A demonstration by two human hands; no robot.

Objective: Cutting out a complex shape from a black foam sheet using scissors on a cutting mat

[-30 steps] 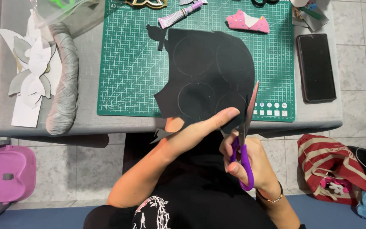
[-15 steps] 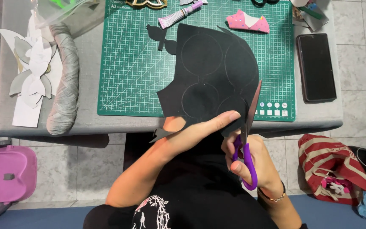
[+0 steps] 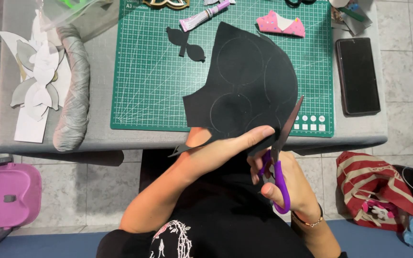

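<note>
My left hand (image 3: 225, 145) pinches the lower edge of a large black sheet (image 3: 247, 83) with faint traced circles on it, held over the green cutting mat (image 3: 149, 91). My right hand (image 3: 283, 179) grips purple-handled scissors (image 3: 280, 157), whose blades point up along the sheet's right edge and bite into it. A small black bow-shaped cutout (image 3: 185, 44) lies on the mat to the upper left of the sheet.
On the grey table (image 3: 101, 138): white paper cutouts (image 3: 37, 83), a grey fabric roll (image 3: 75, 91), a glue tube (image 3: 204, 15), a pink scrap (image 3: 280, 26), a dark phone (image 3: 357, 76). On the floor, a pink case (image 3: 5, 196) at left, a striped bag (image 3: 374, 191) at right.
The black sheet has turned a little and shifted right in my left hand. The scissors stay at its right edge.
</note>
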